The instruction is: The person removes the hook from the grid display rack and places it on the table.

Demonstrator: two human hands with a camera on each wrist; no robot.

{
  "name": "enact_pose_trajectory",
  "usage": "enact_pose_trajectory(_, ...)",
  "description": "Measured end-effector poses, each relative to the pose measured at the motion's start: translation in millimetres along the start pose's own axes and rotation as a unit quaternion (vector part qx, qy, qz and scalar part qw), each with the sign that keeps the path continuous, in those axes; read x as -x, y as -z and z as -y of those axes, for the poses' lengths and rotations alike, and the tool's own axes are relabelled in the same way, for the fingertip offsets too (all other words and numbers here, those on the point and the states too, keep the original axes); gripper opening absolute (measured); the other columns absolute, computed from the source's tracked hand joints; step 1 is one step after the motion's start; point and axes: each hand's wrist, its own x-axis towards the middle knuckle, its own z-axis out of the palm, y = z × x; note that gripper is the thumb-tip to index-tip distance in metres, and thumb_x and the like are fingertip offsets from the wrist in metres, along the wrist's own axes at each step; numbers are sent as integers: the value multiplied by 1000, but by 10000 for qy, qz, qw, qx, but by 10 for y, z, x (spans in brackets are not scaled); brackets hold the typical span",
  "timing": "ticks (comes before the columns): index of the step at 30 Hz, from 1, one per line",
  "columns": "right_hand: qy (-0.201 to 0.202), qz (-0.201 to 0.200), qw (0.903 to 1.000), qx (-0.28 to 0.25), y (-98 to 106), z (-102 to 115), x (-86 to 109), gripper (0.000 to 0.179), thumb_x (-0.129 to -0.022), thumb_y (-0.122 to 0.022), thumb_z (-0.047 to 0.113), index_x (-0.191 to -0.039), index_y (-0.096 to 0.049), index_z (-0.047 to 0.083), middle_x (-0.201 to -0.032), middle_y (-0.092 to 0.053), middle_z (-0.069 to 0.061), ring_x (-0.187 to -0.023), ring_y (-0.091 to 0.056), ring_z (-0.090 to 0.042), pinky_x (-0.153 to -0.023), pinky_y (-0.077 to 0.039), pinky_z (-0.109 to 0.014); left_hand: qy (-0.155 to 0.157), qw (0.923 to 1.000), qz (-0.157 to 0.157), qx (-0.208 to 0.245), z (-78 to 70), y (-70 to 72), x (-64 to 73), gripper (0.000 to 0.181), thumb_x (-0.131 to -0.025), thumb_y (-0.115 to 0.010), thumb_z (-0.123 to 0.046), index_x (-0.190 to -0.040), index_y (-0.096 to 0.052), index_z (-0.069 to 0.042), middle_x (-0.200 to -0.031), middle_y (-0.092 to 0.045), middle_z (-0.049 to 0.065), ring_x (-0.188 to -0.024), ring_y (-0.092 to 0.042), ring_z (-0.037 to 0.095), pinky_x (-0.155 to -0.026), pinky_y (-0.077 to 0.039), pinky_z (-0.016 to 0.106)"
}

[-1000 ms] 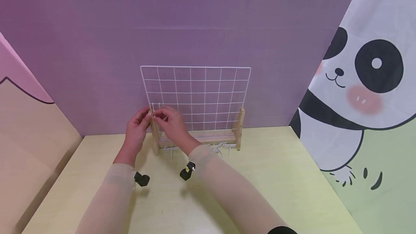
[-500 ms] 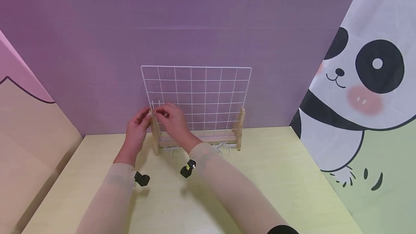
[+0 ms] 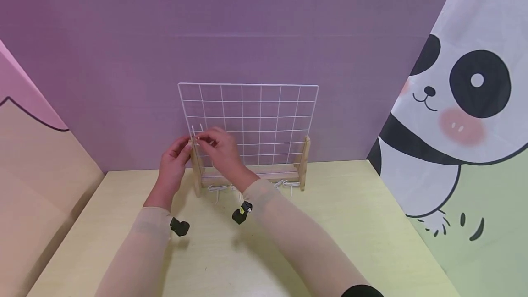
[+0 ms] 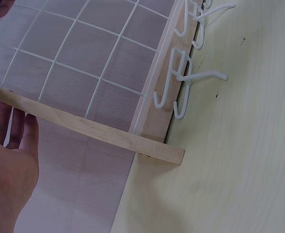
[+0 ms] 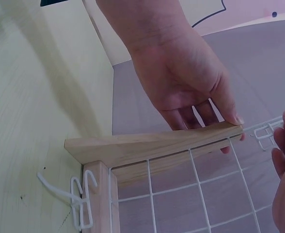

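A white wire grid [image 3: 251,85] stands upright in a wooden stand [image 3: 306,164]. At its left side, my left hand [image 3: 172,164] grips the top of the wooden post [image 4: 103,131], thumb on the near side and fingers behind. My right hand [image 3: 222,152] pinches a white wire hook [image 5: 264,138] close against the grid, just above that post. The hook's two bent prongs poke up over the fingers in the head view. Part of the hook is hidden by the right fingertips.
Several more white wire hooks [image 3: 217,188] lie along the stand's front base on the light wooden table [image 3: 330,223]. One loose hook [image 4: 183,77] sits nearest the left post. A purple backdrop [image 3: 247,22] rises behind the grid.
My right hand has shifted slightly up and to the right, and the hook's prongs stand a little higher against the grid. The left hand keeps its hold on the post.
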Motion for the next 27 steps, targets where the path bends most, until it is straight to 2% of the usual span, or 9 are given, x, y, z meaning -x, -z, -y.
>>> enact_pose_trajectory(9, -127, 59, 9999, -33, 168, -17, 20, 11, -101, -78, -2, -111, -82, -3, -100, -74, -11, -88, -65, -8, -76, -60, -18, 107, 9999, 2, -116, -13, -4, 4, 47, -118, -56, -19, -160, -53, 0, -148, -64, 3, -137, -57, 10, -129, -40, 40)
enact_pose_trajectory(14, -107, 162, 9998, 70, 297, -54, 62, 11, -101, -79, -1, -111, -83, -3, -101, -74, -11, -85, -63, -4, -74, -60, -18, 121, 9999, 4, -119, -6, -13, -6, 46, -117, -58, -20, -159, -55, 0, -151, -64, 6, -139, -57, 11, -129, -39, 42)
enact_pose_trajectory(17, -53, 255, 9996, 59, 372, -62, 87, 10, -101, -79, -1, -110, -82, -4, -101, -75, -12, -83, -62, -3, -73, -61, -19, 89, 9999, 2, -102, 3, -10, -12, 46, -117, -59, -22, -158, -57, -2, -152, -64, 7, -140, -57, 12, -127, -41, 38)
enact_pose_trajectory(21, 1, 336, 9994, 97, 464, -73, 123, 10, -101, -79, 0, -110, -82, -5, -102, -75, -12, -82, -64, -6, -73, -62, -21, 88, 9999, -36, -78, 8, -8, -14, 46, -117, -59, -22, -158, -57, -2, -153, -65, 7, -141, -56, 13, -126, -42, 36)
enact_pose_trajectory(27, 8, 494, 9987, 87, 573, -115, 195, 10, -103, -78, 1, -111, -82, -2, -105, -73, -10, -84, -65, -12, -73, -63, -24, 122, 9998, -45, -123, -3, -6, -2, 46, -117, -58, -22, -159, -55, -2, -157, -62, 9, -142, -55, 12, -128, -40, 42)
